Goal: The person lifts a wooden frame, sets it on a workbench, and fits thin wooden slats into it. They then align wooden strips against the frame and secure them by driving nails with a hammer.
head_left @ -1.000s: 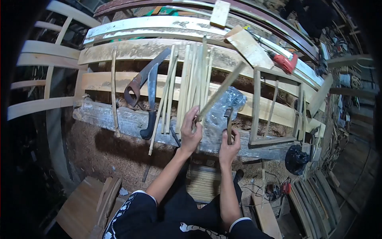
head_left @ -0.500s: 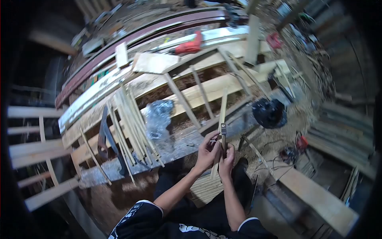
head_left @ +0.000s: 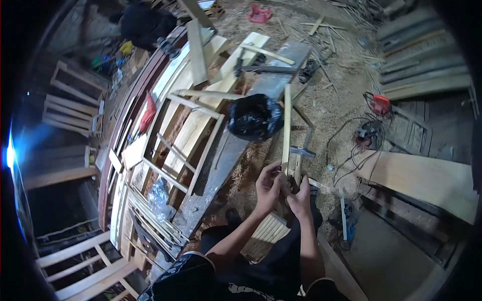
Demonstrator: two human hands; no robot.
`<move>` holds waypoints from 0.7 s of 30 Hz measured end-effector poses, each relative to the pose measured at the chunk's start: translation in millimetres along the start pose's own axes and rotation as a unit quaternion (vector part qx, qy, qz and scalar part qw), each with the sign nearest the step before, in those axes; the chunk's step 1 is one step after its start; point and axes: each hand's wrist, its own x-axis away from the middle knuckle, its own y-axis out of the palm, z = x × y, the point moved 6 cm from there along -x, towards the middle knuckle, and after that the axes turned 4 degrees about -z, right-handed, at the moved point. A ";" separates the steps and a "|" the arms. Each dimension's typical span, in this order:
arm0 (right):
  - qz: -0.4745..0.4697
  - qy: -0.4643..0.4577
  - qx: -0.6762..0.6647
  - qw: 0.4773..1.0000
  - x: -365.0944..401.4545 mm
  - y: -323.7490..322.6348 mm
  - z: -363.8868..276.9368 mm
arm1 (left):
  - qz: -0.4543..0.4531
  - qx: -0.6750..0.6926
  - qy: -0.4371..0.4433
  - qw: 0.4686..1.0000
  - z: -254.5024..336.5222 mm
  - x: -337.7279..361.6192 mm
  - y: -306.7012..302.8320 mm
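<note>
Head view: the left hand (head_left: 268,186) clasps a wooden slat (head_left: 286,120) upright above the lap, and the right hand (head_left: 303,194) grips a hammer (head_left: 300,153) just beside it. The person seems to be lining up a blow, which calls for a steadied slat. A black bag (head_left: 253,118) and a wooden frame (head_left: 183,145) lie beyond, not obstructing.

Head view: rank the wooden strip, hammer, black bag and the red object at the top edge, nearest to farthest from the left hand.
1. wooden strip, gripped in the left hand.
2. hammer, just to the right, held by the right hand.
3. black bag, farther up, slightly left.
4. red object, far up on the sawdust.
</note>
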 end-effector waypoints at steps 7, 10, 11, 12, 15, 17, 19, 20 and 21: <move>0.044 -0.065 0.048 0.996 -46.1 -81.7 -35.9 | -0.003 -0.308 0.046 0.950 -6.6 -59.5 11.2; 0.018 -0.032 0.094 0.995 -53.6 -89.1 -62.8 | 0.022 -0.421 0.067 0.904 14.0 -83.5 0.5; 0.012 -0.010 0.126 0.992 -56.5 -90.5 -65.1 | 0.041 -0.458 0.063 0.886 19.2 -91.1 -5.7; 0.005 0.011 0.160 0.987 -59.7 -91.2 -65.7 | 0.050 -0.456 0.059 0.887 22.7 -98.7 -11.5; 0.023 -0.021 0.207 0.978 -65.8 -83.4 -51.3 | 0.050 -0.599 0.142 0.786 33.3 -119.6 -22.7; 0.036 -0.024 0.222 0.974 -67.1 -73.0 -52.1 | 0.050 -0.618 0.129 0.774 27.3 -137.7 -40.6; 0.039 0.058 0.216 0.974 -67.6 -60.1 -47.8 | 0.034 -0.655 0.115 0.746 9.3 -156.7 -65.7; 0.044 0.063 0.224 0.972 -64.9 -55.9 -43.0 | 0.030 -0.648 0.112 0.753 -2.5 -158.4 -80.7; 0.053 0.036 0.220 0.973 -65.9 -50.4 -39.4 | 0.016 -0.655 0.126 0.745 -12.7 -167.9 -92.7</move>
